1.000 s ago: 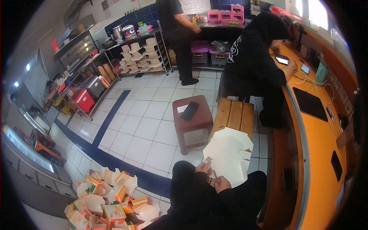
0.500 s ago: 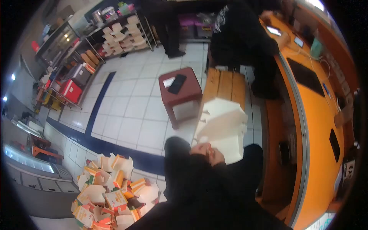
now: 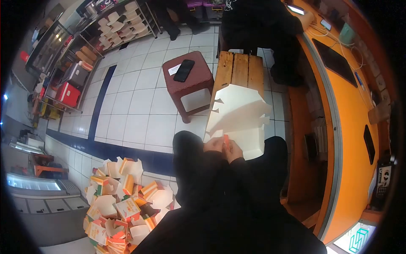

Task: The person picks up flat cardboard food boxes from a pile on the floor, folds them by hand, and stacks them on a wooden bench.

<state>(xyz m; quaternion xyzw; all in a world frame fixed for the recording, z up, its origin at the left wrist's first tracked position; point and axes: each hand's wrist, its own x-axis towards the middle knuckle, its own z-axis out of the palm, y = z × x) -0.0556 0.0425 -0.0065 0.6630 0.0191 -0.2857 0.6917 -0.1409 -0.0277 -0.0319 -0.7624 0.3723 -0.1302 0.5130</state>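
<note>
A white cardboard box [image 3: 249, 139] lies open on the wooden bench [image 3: 240, 70], its lid raised on the far side. My left hand [image 3: 214, 144] is at the box's near left corner, its fingers bent in close to my other hand. Beside it, my right hand [image 3: 233, 151] is closed on a small orange-red piece [image 3: 226, 142], which sticks up between the two hands. Whether the left fingers also grip the piece or the box edge is hard to make out.
Many orange and white cartons [image 3: 127, 208] are heaped at lower left. A maroon stool [image 3: 190, 84] holds a black phone [image 3: 184, 70]. The orange counter [image 3: 347, 169] runs along the right. Two people in dark clothes [image 3: 262, 29] are at the far side.
The view has shifted, so the bench, stool and box appear higher in the picture. The orange-red piece now stands more upright between my hands. A person at the back has moved their legs.
</note>
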